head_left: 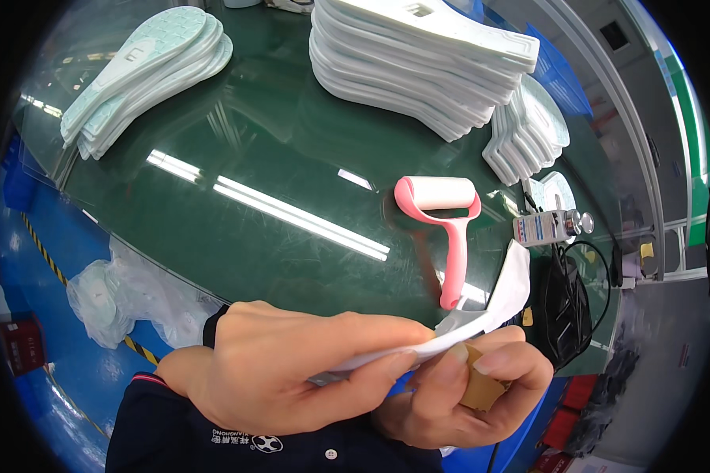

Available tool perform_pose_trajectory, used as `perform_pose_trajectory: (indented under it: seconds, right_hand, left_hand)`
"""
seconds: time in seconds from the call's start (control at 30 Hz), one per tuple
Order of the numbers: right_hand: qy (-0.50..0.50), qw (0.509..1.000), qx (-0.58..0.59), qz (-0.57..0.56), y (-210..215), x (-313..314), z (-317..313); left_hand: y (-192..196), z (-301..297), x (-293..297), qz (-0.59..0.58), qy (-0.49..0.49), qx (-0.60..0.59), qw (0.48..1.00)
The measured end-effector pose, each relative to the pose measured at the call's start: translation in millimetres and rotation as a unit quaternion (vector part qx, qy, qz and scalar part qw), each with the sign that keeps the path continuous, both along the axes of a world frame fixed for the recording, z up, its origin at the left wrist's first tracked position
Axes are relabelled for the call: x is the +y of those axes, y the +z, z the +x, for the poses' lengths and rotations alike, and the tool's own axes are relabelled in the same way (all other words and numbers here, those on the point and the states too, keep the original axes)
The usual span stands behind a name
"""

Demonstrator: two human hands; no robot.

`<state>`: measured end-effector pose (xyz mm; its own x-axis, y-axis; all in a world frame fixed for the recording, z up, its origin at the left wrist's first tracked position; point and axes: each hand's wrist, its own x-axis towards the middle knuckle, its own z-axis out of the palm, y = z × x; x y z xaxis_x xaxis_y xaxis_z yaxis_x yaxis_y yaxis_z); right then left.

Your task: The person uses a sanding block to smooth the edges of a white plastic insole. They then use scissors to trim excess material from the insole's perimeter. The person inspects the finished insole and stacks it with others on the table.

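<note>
On my feed I have the left fingers [379,333] pinched on a curved white piece [510,288] at the near side of the pink roller [454,256], the right fingers [525,364] curled round a small tan piece [481,390], and, beyond the roller, a tall white stack [406,67] on the green desk [276,272].

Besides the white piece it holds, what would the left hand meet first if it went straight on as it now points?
Probably the right hand, close beyond the left fingertips, though depth is unclear.
</note>
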<state>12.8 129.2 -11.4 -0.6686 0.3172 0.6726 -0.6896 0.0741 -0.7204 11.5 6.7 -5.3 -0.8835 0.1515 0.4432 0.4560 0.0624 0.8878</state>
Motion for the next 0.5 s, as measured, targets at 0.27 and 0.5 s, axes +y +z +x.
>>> perform_pose_trajectory:
  seconds: [0.27, 0.5]
  right_hand:
    - [-0.022, 1.000, -0.022, 0.004, -0.5, 1.5, 5.0]
    - [-0.040, 0.997, -0.059, 0.004, -0.8, 2.7, 8.9]
  left_hand:
    - [-0.6, 0.2, 3.0, -0.009, 0.010, 0.008, 1.000]
    - [0.0, 1.7, 2.4, -0.027, 0.011, -0.002, 1.000]
